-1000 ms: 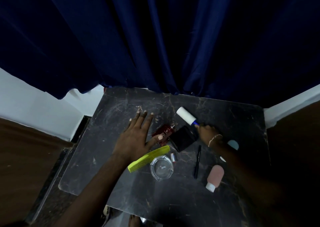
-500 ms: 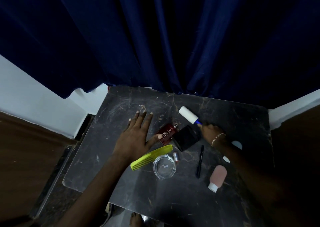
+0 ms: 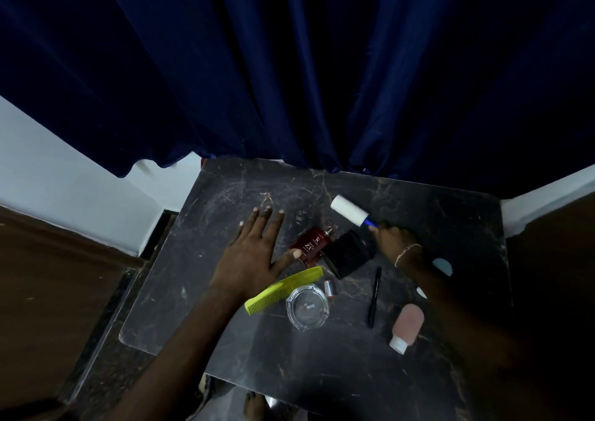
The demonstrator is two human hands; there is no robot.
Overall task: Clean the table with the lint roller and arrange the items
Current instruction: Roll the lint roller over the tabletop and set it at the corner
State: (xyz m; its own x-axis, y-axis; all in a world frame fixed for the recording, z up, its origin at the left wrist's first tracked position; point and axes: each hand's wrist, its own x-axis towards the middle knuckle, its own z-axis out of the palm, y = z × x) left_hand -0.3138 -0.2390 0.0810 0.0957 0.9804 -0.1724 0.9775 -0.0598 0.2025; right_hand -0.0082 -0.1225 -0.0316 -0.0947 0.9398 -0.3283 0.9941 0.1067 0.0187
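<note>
My right hand [image 3: 394,238] grips the blue handle of the lint roller [image 3: 349,210], whose white roll lies on the dark marble table [image 3: 206,292] toward the back. My left hand [image 3: 252,251] rests flat on the table, fingers spread, its thumb touching a red perfume bottle [image 3: 310,246]. A black box [image 3: 349,253] lies between the two hands. Near my left wrist are a yellow-green comb [image 3: 283,290], a clear glass ashtray [image 3: 307,308] and a small silver tube [image 3: 330,288].
A black pen [image 3: 374,296] and a pink bottle with a white cap [image 3: 407,327] lie under my right forearm. A pale blue item [image 3: 442,266] shows beside that arm. Dark blue curtains [image 3: 322,66] hang behind the table. White wall flanks both sides.
The lint roller and my right hand have shifted slightly toward the back of the table. My left hand stays flat in the same spot.
</note>
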